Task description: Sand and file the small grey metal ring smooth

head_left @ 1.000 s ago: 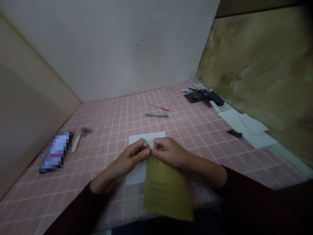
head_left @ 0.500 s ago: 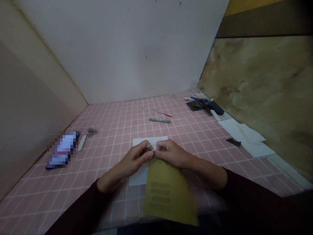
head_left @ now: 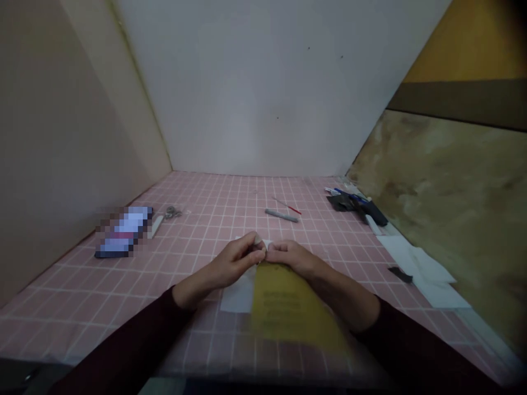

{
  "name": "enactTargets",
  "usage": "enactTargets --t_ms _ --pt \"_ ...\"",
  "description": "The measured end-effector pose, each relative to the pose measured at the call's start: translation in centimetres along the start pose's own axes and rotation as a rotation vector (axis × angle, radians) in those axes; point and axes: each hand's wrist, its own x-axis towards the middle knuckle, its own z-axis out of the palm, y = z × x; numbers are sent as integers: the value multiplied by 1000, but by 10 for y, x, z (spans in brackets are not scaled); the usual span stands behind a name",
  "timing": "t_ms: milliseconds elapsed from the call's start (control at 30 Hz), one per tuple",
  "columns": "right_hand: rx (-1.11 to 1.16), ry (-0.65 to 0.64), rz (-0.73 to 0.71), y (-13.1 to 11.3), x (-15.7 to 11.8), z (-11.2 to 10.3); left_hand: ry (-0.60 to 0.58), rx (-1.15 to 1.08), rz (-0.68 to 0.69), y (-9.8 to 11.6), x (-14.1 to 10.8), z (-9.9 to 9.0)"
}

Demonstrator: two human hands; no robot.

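A yellow sheet (head_left: 294, 307) with rows of faint dark print, like the back of sandpaper, hangs from my hands and is blurred toward its lower edge. My left hand (head_left: 234, 260) is closed in a pinch at its upper left corner. Right beside it, my right hand (head_left: 294, 257) has thumb and fingers pressed together on the top edge. What lies between the fingertips is too small to make out. Under the yellow sheet and my hands, a white paper (head_left: 237, 296) lies on the table, partly hidden.
A pink checked tablecloth (head_left: 193, 230) covers the table. Beyond my hands lie a grey rod (head_left: 281, 215) and a thin red-tipped tool (head_left: 293, 209). At left are a phone (head_left: 125, 233), a white strip (head_left: 155, 226) and small grey rings (head_left: 172, 212). Dark cloth pieces (head_left: 343, 203) and white sheets (head_left: 420, 269) line the right wall.
My view has tilted and shifted, so the table things sit differently in it. Both hands keep their pinch at the sheet's top edge; the sheet's lower end has swung up and to the right.
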Motion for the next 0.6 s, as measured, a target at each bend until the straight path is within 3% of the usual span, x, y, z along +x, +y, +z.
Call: enactTargets --t_ms 67,200,267,333,467,533,600 --pt "58 -37 53 4 2 0 -4 19 -15 1 0 0" --pt "-413 210 -254 4 1 2 -97 -97 -167 -11 3 1" --pt "-516 258 -334 4 2 4 -112 -118 -208 -14 3 -1" --pt "-381 218 -273 7 5 6 -78 -47 -175 -12 3 -2" --pt "56 -45 14 14 10 7 -5 92 -42 -4 1 -4" --pt "-4 3 -38 15 10 7 -14 76 -79 -4 2 -3" --pt "-245 170 -221 15 8 7 -52 15 -166 -8 3 -2"
